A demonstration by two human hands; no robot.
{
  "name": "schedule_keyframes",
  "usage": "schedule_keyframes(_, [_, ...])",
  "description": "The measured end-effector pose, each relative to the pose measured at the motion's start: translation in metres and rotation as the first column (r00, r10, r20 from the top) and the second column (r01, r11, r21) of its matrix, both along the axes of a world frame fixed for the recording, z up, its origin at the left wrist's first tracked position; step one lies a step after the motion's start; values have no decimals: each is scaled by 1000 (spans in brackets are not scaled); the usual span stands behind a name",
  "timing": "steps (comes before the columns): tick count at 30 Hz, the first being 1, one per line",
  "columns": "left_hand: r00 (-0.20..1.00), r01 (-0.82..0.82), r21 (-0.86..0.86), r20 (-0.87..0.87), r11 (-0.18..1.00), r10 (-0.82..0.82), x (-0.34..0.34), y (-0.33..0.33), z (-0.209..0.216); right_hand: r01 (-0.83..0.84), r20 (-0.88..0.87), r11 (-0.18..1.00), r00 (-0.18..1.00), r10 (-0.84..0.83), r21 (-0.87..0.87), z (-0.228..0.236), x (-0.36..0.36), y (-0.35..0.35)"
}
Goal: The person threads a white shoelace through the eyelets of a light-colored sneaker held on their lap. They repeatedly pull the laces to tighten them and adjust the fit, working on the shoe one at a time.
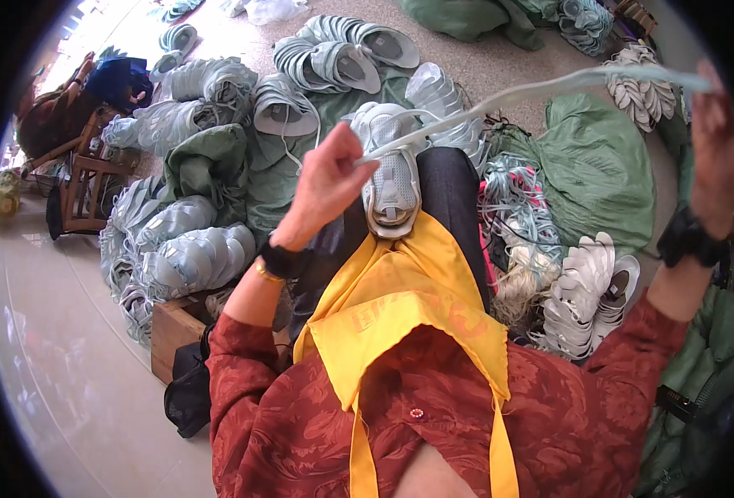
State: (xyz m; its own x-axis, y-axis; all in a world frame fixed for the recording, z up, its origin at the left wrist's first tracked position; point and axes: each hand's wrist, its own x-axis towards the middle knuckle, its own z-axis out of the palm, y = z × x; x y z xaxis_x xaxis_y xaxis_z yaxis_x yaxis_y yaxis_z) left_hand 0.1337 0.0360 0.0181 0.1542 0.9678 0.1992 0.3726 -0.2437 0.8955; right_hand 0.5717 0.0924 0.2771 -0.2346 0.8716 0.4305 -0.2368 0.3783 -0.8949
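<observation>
A pale grey-white mesh shoe (390,178) rests on my lap, its heel toward me, over the yellow apron and dark trousers. My left hand (331,178) is closed just left of the shoe, pinching a pale shoelace (516,95). That lace stretches up and right across the view to my right hand (716,141), which is raised at the far right and closed on its other end. The right fingertips are partly blurred near the rim. A loose white loop shows by the shoe's tongue, and I cannot tell how the held lace joins the shoe.
Rows of nested shoe uppers (325,62) lie ahead, with more piles (193,257) at left. To my right are bundled laces (521,203), a green cloth sack (595,170) and white uppers (579,290). A wooden box (176,336) and a small wooden chair (93,191) stand at left.
</observation>
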Motion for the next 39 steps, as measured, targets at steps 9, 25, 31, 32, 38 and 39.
schedule_keyframes(9, [953,-172,-203,215,964,215,-71,-37,1,498,474,799,823,-313,-337,-240,25,-66])
schedule_keyframes(25, [824,-443,-130,-447,887,347,-148,-60,-17,-51,580,893,776,-247,448,-305,-199,17])
schedule_keyframes(31, [984,-148,-65,-112,987,140,-42,-11,-34,-192,717,941,693,-71,279,-310,-204,20])
schedule_keyframes(32, [992,-119,-71,-55,990,115,-30,-4,-40,-185,706,943,705,-69,277,-309,-203,19])
schedule_keyframes(38, [980,-86,-37,-183,996,78,3,30,-64,-143,702,956,708,-81,255,-306,-195,10])
schedule_keyframes(39, [983,-75,-35,-169,997,69,2,32,-67,-142,709,952,698,-97,270,-306,-195,11])
